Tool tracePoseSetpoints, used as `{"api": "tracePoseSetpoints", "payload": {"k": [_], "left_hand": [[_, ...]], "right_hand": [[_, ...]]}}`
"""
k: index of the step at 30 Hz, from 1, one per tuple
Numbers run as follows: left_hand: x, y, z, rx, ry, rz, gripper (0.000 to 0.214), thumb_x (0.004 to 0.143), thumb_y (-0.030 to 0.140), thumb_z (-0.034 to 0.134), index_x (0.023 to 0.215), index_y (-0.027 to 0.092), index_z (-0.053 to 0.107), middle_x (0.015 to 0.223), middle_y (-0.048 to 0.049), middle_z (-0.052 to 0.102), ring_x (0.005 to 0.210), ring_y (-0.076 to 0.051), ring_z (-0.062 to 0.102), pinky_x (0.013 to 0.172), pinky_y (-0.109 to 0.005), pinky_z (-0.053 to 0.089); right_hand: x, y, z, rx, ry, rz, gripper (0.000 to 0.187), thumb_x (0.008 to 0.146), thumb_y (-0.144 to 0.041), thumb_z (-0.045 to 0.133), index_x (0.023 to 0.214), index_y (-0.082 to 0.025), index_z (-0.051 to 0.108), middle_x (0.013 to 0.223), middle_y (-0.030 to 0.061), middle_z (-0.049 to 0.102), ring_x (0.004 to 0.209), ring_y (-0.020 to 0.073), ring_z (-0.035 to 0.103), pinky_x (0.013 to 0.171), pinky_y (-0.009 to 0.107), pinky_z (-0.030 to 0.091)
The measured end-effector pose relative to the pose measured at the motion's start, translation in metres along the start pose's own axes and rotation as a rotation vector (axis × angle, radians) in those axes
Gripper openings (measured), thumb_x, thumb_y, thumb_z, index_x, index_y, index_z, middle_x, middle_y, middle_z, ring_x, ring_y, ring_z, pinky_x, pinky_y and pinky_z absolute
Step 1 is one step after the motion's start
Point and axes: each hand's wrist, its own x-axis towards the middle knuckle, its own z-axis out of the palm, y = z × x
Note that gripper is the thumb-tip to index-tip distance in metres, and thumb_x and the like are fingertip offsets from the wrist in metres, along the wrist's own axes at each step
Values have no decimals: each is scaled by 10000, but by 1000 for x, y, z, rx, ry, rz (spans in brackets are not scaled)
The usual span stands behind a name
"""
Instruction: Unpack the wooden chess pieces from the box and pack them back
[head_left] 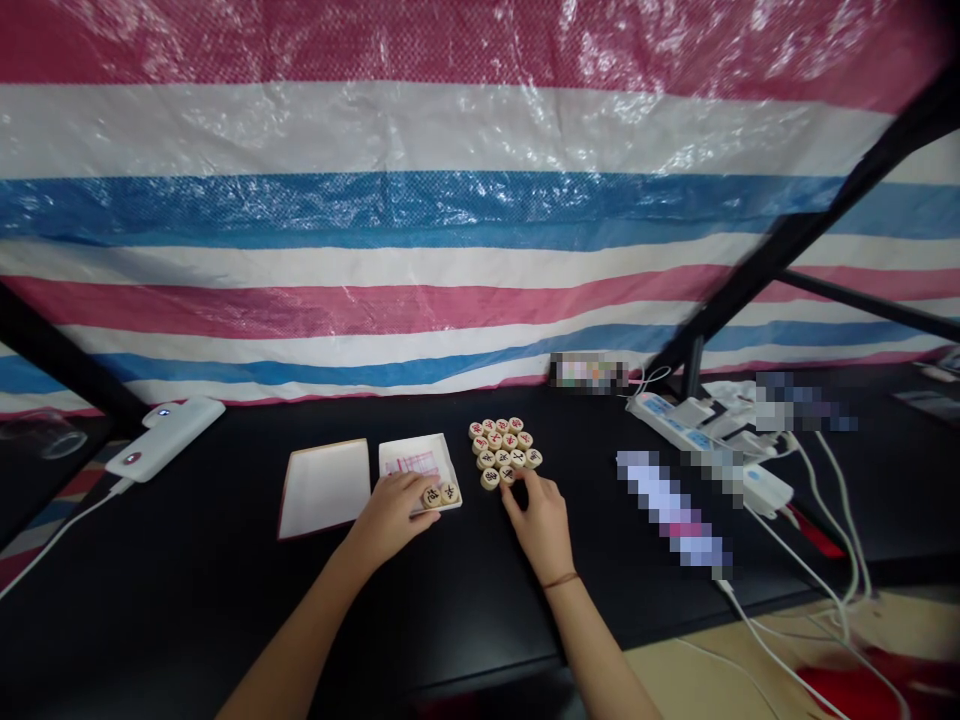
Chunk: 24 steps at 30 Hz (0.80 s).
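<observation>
A cluster of several round wooden chess pieces with red and black characters lies on the black table. My right hand touches the nearest piece of the cluster with pinched fingertips. My left hand rests on the front edge of a shallow white box tray; its fingers curl beside two pieces lying in the tray's near right corner. The box's white lid lies flat just left of the tray.
A white power bank with a cable sits at the far left. White power strips with plugs and trailing cables crowd the right side. A striped plastic sheet hangs behind the table. Black frame bars slant at both sides.
</observation>
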Motion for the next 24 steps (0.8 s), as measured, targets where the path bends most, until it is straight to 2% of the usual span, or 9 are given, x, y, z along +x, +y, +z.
{"api": "tracePoseSetpoints", "payload": {"k": [4,9,11,14,20,24], "left_hand": [[1,4,-2,5,48,24,349,767,280,688,1106,219,630,1031,-62,698,962,-249,636,856,-367,478],[4,11,-7,62,30,75,161,872,227,532,978,207,652,934,-45,716,911,-221,648,834,-348,467],[4,13,-9,97,13,78,135,869,206,522,906,202,652,885,-37,718,880,-222,652,819,-351,466],[4,13,-10,114,8,90,111,845,183,542,887,193,644,864,-33,714,848,-223,654,810,-360,469],[3,10,-11,-12,28,175,218,828,118,527,986,223,636,960,-26,677,893,-180,636,816,-304,500],[2,14,-10,-80,139,193,213,843,124,521,983,228,643,975,-40,660,933,-178,620,881,-322,497]], "right_hand": [[-3,-22,-8,-57,48,-55,209,904,-342,481,983,-169,569,929,105,654,861,242,569,721,332,391],[1,-57,-3,5,-220,-335,393,846,-362,557,1165,-133,535,759,44,651,683,192,604,685,305,389],[6,-63,3,-9,-278,-363,419,822,-359,578,1170,-131,533,763,42,660,661,192,611,654,294,394],[9,-65,12,-35,-328,-351,336,805,-320,592,1091,-147,560,781,45,667,665,192,618,621,279,396],[5,-62,17,-19,-309,-377,336,812,-319,583,1100,-149,549,823,57,657,740,220,606,685,314,416],[4,-62,12,2,-244,-371,421,833,-354,569,1186,-132,512,843,70,642,772,234,578,720,342,400]]}}
